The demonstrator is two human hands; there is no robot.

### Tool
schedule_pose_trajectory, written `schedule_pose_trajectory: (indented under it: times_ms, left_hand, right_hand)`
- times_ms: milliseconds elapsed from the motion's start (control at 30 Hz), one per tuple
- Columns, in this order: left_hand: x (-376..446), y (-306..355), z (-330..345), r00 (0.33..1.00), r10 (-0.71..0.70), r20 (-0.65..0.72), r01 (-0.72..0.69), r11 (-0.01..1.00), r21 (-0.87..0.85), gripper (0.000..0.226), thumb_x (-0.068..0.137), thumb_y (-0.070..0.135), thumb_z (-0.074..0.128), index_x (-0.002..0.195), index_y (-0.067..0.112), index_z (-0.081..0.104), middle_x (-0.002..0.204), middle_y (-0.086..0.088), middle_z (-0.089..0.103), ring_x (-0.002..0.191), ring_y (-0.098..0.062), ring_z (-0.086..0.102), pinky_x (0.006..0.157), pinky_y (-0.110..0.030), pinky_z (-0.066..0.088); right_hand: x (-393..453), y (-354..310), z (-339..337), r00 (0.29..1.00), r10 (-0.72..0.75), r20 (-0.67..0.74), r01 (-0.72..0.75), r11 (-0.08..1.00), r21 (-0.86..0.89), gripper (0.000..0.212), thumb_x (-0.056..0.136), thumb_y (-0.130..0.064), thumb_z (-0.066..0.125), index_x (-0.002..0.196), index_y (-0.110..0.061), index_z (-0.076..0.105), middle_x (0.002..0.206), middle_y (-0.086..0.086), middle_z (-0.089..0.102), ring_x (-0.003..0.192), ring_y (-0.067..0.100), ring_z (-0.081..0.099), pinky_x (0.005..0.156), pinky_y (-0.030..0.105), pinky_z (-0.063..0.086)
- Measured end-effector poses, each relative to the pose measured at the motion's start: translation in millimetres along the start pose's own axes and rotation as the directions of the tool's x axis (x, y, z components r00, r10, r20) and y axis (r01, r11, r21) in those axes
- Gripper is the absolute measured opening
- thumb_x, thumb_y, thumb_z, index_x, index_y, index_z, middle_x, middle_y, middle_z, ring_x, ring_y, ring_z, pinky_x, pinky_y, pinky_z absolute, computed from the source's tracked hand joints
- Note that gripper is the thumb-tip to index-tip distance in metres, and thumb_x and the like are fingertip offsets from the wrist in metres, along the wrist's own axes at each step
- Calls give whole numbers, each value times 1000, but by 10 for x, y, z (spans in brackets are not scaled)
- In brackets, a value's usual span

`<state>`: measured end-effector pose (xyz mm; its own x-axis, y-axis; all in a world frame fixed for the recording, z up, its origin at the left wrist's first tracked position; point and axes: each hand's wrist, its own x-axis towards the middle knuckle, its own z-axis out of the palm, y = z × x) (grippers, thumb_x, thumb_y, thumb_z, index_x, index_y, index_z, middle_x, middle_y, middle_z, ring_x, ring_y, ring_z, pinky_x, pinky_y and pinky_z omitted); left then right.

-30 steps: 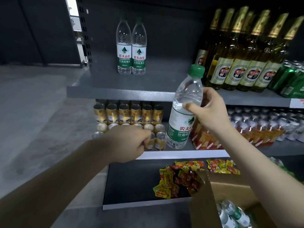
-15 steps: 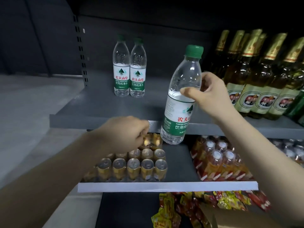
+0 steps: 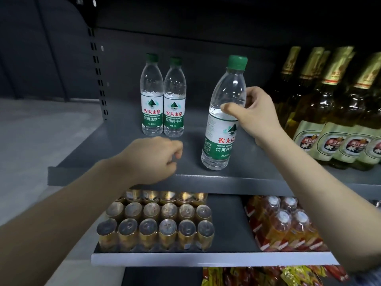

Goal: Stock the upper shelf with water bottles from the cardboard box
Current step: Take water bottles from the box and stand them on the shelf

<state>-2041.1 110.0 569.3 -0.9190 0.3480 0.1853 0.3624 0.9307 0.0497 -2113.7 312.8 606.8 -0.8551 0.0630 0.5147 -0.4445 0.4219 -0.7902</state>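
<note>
My right hand [image 3: 254, 114] grips a clear water bottle [image 3: 223, 120] with a green cap and green label around its shoulder. The bottle is upright over the front part of the grey upper shelf [image 3: 123, 149], its base at or just above the surface. Two identical water bottles [image 3: 162, 100] stand side by side further back on the same shelf. My left hand [image 3: 153, 158] hovers over the shelf's front edge with its fingers curled and nothing in them. The cardboard box is out of view.
Tall amber glass bottles with gold foil necks [image 3: 329, 112] fill the shelf's right side. Below, a lower shelf holds gold cans [image 3: 156, 223] and orange drink bottles [image 3: 286, 226]. Snack packets [image 3: 247, 275] lie on the bottom shelf. A slotted upright [image 3: 97, 67] bounds the shelf on the left.
My right hand has carried the bottle up and forward, from in front of the shelf edge to over the upper shelf. My left hand rose with it and stayed curled.
</note>
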Motion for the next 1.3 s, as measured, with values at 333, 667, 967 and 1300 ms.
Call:
schedule_pose_trajectory:
  times_ms: [333,667,967,1300]
  left_hand:
    - [276,-251,62,999,-18,43,19,999,-30,17,90,25,46,106,25,50,101,11,57,88,-9,45,79,-27,41]
    - [429,-387,140,999,-22,31,24,998,-53,17,89,27,46,106,26,49,103,11,57,97,-12,50,76,-25,39]
    - [610,-366,194,999,-25,-31,19,984,-175,18,87,21,47,104,24,51,94,12,57,95,-11,53,80,-27,44]
    - [882,-129,228,982,-66,-176,4,944,-329,50,88,32,52,136,25,38,124,6,54,111,-15,53,95,-38,45]
  right_hand:
    - [279,230,350,999,54,7,-53,998,-20,36,68,-22,76,93,-17,50,77,-13,56,68,3,52,68,24,46]
    - [373,299,380,995,76,70,-76,997,3,40,70,-24,76,99,-15,49,82,-12,57,73,3,52,73,26,48]
    - [426,429,149,951,74,300,-100,992,71,37,74,-11,75,106,-16,57,105,7,66,92,19,62,81,29,54]
    - [340,682,-7,838,48,544,-29,999,-42,49,80,17,56,110,-22,53,94,-8,64,78,-10,61,77,8,48]
